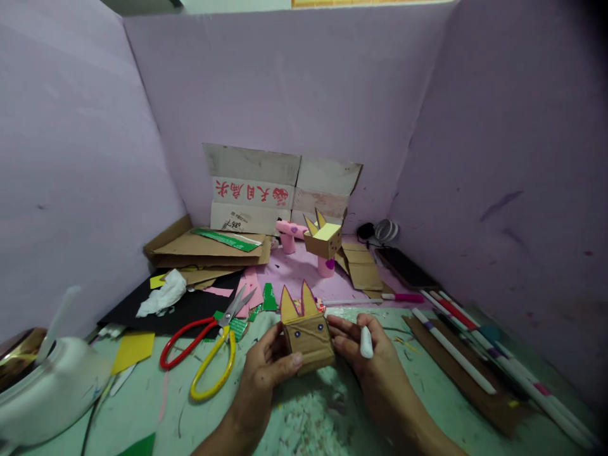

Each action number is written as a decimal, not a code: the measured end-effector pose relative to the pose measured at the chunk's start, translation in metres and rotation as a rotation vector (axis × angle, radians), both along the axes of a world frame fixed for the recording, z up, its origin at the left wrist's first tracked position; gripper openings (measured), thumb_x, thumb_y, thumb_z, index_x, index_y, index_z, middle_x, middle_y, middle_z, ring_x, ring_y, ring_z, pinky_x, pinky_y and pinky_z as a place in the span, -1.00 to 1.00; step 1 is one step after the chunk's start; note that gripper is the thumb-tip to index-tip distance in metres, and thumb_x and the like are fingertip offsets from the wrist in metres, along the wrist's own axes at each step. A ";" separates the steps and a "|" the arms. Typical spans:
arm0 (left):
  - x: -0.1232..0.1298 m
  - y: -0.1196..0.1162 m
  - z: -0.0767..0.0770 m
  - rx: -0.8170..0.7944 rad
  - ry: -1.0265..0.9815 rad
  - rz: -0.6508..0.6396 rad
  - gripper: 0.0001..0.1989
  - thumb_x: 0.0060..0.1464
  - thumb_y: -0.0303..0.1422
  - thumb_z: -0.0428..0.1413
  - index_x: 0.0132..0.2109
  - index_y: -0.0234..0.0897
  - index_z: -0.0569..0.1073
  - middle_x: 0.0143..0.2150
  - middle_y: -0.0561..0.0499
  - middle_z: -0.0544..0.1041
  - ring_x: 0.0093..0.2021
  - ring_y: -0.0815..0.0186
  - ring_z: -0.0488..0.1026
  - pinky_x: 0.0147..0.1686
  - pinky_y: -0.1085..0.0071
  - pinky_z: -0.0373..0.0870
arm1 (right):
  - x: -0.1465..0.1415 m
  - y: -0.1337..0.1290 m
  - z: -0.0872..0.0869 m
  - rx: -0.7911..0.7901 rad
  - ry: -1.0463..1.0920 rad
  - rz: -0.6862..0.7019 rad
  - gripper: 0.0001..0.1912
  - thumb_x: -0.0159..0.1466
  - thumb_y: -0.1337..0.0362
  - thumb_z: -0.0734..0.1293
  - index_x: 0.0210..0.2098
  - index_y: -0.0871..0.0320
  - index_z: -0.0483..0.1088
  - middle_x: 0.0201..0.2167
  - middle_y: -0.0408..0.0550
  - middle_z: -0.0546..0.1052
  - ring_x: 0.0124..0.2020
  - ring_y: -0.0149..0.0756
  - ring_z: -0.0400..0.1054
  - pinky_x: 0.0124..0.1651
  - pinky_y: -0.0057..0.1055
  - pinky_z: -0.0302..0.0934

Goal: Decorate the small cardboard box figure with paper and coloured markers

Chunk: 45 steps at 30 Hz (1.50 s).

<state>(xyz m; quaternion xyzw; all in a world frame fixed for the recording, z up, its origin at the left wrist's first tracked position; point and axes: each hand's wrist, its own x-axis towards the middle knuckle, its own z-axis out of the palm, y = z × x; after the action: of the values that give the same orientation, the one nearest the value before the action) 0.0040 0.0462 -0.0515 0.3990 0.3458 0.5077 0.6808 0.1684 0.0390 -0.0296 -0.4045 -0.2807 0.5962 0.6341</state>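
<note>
A small brown cardboard box head (311, 348) with two pointed yellow ears edged in purple and two dotted eyes faces me near the middle. My left hand (261, 370) grips its left side, the thumb across the lower front. My right hand (368, 364) is curled at the box's right side, its fingertips close against it; whether they touch is hard to tell. Tucked in that hand is a white marker pen (366, 342), its blunt end towards me. Behind stands a similar cardboard head (322, 240) on a pink body (287, 237).
Red-and-yellow-handled scissors (224, 329) lie open on the left, near crumpled white tissue (166, 292) and cardboard sheets (218, 249). A white container (61, 386) stands front left. Several markers (453, 354) and a dark phone (408, 267) lie right. Purple panels (285, 82) enclose the table.
</note>
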 end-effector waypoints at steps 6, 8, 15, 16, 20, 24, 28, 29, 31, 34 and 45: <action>-0.003 0.006 -0.003 0.016 0.001 -0.014 -0.33 -0.22 -0.38 0.29 0.13 -0.38 0.42 0.03 -0.23 0.55 0.08 -0.08 0.43 0.09 0.10 0.33 | -0.001 -0.002 0.001 0.034 -0.052 0.022 -0.43 -0.08 0.27 0.56 -0.36 0.01 0.07 -0.37 -0.19 0.64 -0.29 -0.20 0.57 -0.24 -0.35 0.36; -0.002 0.005 0.001 0.009 0.005 -0.024 -0.35 -0.23 -0.39 0.27 0.11 -0.37 0.43 0.01 -0.21 0.56 0.06 -0.06 0.44 0.07 0.12 0.35 | -0.002 -0.002 0.004 0.057 -0.093 0.015 -0.44 -0.09 0.26 0.56 -0.38 0.02 0.07 -0.39 -0.18 0.64 -0.32 -0.19 0.56 -0.25 -0.33 0.37; 0.002 -0.001 0.011 0.003 -0.023 -0.002 -0.40 -0.24 -0.41 0.25 0.06 -0.36 0.47 -0.01 -0.20 0.58 0.05 -0.07 0.45 0.03 0.13 0.38 | -0.003 -0.003 0.005 0.088 -0.153 -0.040 -0.44 -0.13 0.21 0.59 -0.41 0.04 0.11 -0.35 -0.16 0.60 -0.29 -0.22 0.52 -0.17 -0.29 0.36; 0.002 -0.001 0.010 0.004 -0.025 -0.003 -0.39 -0.24 -0.40 0.26 0.07 -0.36 0.47 -0.01 -0.20 0.58 0.05 -0.08 0.45 0.03 0.13 0.38 | -0.002 -0.005 0.005 0.110 -0.181 -0.088 -0.46 -0.10 0.20 0.58 -0.41 0.04 0.11 -0.37 -0.21 0.57 -0.31 -0.28 0.50 -0.18 -0.34 0.34; 0.003 -0.005 0.007 0.008 -0.020 0.001 -0.38 -0.21 -0.33 0.30 0.09 -0.35 0.45 -0.03 -0.21 0.58 0.02 -0.07 0.47 0.02 0.13 0.39 | 0.000 -0.012 0.002 0.293 -0.423 -0.281 -0.60 0.10 0.23 0.49 -0.40 0.02 0.12 -0.45 -0.32 0.46 -0.41 -0.42 0.37 -0.28 -0.47 0.27; 0.005 -0.012 0.009 0.012 -0.045 -0.073 -0.38 -0.18 -0.34 0.27 0.11 -0.35 0.46 -0.02 -0.20 0.59 0.03 -0.08 0.46 0.01 0.15 0.38 | -0.006 -0.014 0.002 0.303 -0.431 -0.271 -0.63 0.11 0.22 0.47 -0.36 0.01 0.13 -0.24 -0.20 0.52 -0.16 -0.28 0.44 -0.11 -0.33 0.30; 0.002 -0.017 0.013 -0.026 0.007 -0.078 -0.45 -0.11 -0.30 0.17 0.09 -0.34 0.49 -0.05 -0.14 0.60 0.02 -0.11 0.46 -0.04 0.16 0.37 | 0.001 -0.008 0.007 0.273 -0.353 -0.272 -0.56 0.06 0.16 0.50 -0.33 0.00 0.11 -0.04 -0.08 0.50 0.03 -0.13 0.39 0.08 -0.09 0.22; 0.000 -0.017 0.013 -0.030 0.039 -0.038 -0.48 -0.10 -0.29 0.16 0.07 -0.33 0.51 -0.04 -0.12 0.60 0.03 -0.10 0.44 -0.03 0.16 0.35 | 0.006 -0.006 0.009 0.267 -0.358 -0.283 -0.53 0.05 0.16 0.51 -0.32 0.00 0.11 -0.02 -0.08 0.49 0.05 -0.12 0.37 0.11 -0.04 0.18; -0.006 -0.014 0.014 -0.012 0.117 0.042 -0.51 -0.12 -0.29 0.15 0.01 -0.31 0.55 -0.01 -0.11 0.59 0.07 -0.10 0.41 0.03 0.18 0.28 | 0.018 -0.002 0.013 0.277 -0.379 -0.315 -0.51 0.05 0.16 0.52 -0.32 -0.02 0.09 -0.04 -0.08 0.50 0.05 -0.11 0.37 0.15 0.03 0.14; -0.016 -0.007 0.017 0.065 0.260 0.061 -0.55 -0.14 -0.25 0.16 -0.05 -0.29 0.58 -0.03 -0.11 0.58 0.05 -0.07 0.40 0.02 0.19 0.24 | 0.030 -0.001 0.018 0.356 -0.465 -0.298 -0.54 0.11 0.16 0.50 -0.30 -0.03 0.08 -0.08 -0.08 0.52 0.05 -0.12 0.38 0.18 0.00 0.13; -0.030 -0.004 0.059 0.307 0.579 -0.310 -0.63 -0.24 -0.27 0.17 -0.20 -0.24 0.60 -0.19 -0.05 0.53 -0.14 0.09 0.42 -0.18 0.23 0.23 | 0.029 -0.014 0.035 0.233 -0.659 0.642 -0.49 0.02 0.08 0.49 -0.28 0.01 0.08 -0.01 0.01 0.45 -0.04 -0.08 0.37 -0.08 -0.18 0.27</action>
<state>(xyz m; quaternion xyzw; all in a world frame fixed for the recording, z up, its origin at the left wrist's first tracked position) -0.0257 0.0426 0.0076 0.6716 0.3795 0.3105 0.5554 0.1972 0.0253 0.0050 -0.3913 -0.6425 0.5666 0.3363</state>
